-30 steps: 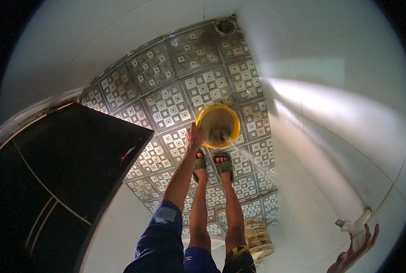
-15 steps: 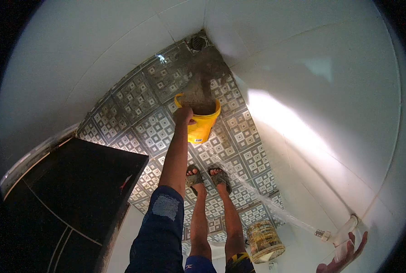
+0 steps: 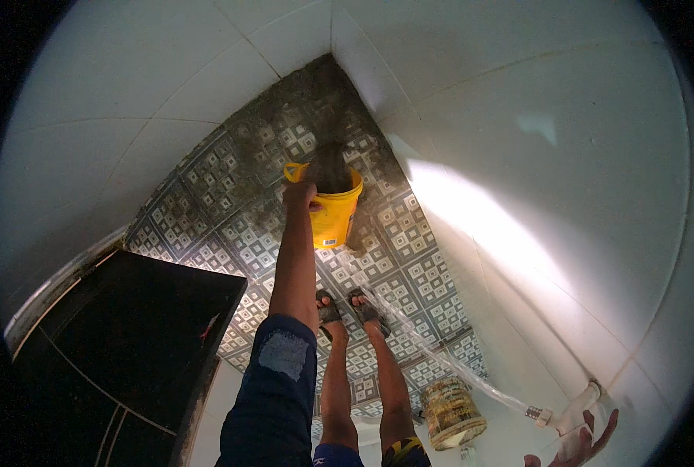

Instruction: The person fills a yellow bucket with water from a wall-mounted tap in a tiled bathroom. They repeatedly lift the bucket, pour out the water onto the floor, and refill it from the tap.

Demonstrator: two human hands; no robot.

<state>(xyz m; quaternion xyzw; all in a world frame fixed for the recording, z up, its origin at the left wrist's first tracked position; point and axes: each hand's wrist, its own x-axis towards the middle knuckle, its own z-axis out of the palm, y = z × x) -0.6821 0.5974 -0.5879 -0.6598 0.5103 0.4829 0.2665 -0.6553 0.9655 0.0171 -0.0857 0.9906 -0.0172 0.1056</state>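
My left hand (image 3: 300, 196) is closed on the side of a yellow plastic bucket (image 3: 333, 222), near its rim. The bucket is tipped with its mouth toward the far corner, and dark, murky water (image 3: 328, 167) pours out of it across the floor. At the lower right my right hand (image 3: 588, 447) is beside a pale tap (image 3: 574, 416) on the wall, its visible fingers spread around it; part of the hand is hidden. A clear stream of water (image 3: 440, 354) runs from the tap down toward the floor by my feet.
A stained, dirty bucket (image 3: 453, 416) stands near the right wall. To the left is a dark door panel (image 3: 137, 319). My sandalled feet (image 3: 347, 311) stand on wet patterned floor tiles (image 3: 428, 276). White walls (image 3: 518, 179) meet at the far corner.
Dark water has spread wider over the far floor and now hides the corner drain that showed before. The whole view has shifted slightly; my left hand still holds the tipped bucket.
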